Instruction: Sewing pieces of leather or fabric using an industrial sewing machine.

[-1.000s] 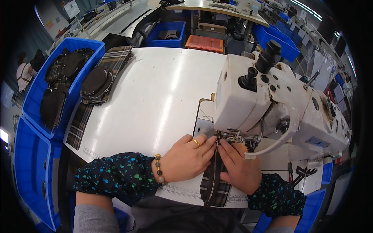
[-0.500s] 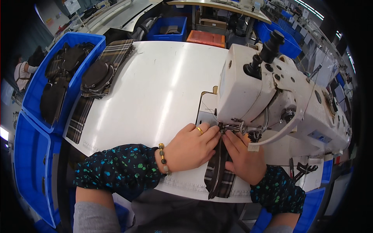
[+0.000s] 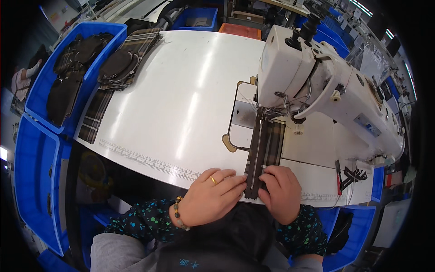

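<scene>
On either side of the zipper (image 3: 256, 156), 2 hands (image 3: 213, 198) (image 3: 283, 192) angle inward, curled.

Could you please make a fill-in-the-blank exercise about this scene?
The left hand has a gold ____ around one of its fingers.
Between it and the right hand lies the near end of a ____ with metal teeth.
Beyond them stands a white ____ machine.
The bin holding dark fabric pieces is coloured ____.

Missing words: ring; zipper; sewing; blue.
</scene>
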Motion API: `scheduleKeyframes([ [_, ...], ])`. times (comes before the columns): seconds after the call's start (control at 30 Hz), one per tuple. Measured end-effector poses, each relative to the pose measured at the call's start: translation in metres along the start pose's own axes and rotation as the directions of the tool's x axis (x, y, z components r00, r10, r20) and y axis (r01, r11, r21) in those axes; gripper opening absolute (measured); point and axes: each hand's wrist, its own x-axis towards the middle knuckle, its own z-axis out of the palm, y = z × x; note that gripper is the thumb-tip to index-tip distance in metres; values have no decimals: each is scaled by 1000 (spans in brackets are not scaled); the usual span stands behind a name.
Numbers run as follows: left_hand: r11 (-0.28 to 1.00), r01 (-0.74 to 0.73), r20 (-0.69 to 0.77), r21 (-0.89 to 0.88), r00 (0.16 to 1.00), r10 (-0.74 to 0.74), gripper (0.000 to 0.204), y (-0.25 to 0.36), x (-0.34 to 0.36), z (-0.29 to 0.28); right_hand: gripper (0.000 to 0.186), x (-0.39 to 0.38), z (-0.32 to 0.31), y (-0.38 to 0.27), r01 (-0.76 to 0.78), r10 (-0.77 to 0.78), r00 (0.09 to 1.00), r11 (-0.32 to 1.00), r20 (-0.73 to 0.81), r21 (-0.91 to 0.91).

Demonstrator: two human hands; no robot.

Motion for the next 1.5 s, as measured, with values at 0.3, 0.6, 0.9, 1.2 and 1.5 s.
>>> scheduleKeyframes([
  [0.3,999,7,-56,-37,998,-9,21,2,-3,11,31,-13,9,-4,54,-40,992,992,-119,114],
  [0.6,993,84,-166,-87,981,-98,30,3,-3,12,35,-7,8,-7,95,-86,993,987,-79,130],
  [0.9,996,38,-119,-76,992,-47,29,2,-1,3,22,-6,8,-11,56,-41,994,985,-97,160],
  [1.2,893,218,-218,-394,922,-321,14,-5,1,6,32,-5,11,-13,66,-49,992,987,-120,143],
  [1.5,684,361,-226,-634,760,-609,28,0,-3,11,39,5,8,-16,204,-204,975,979,84,1],
])
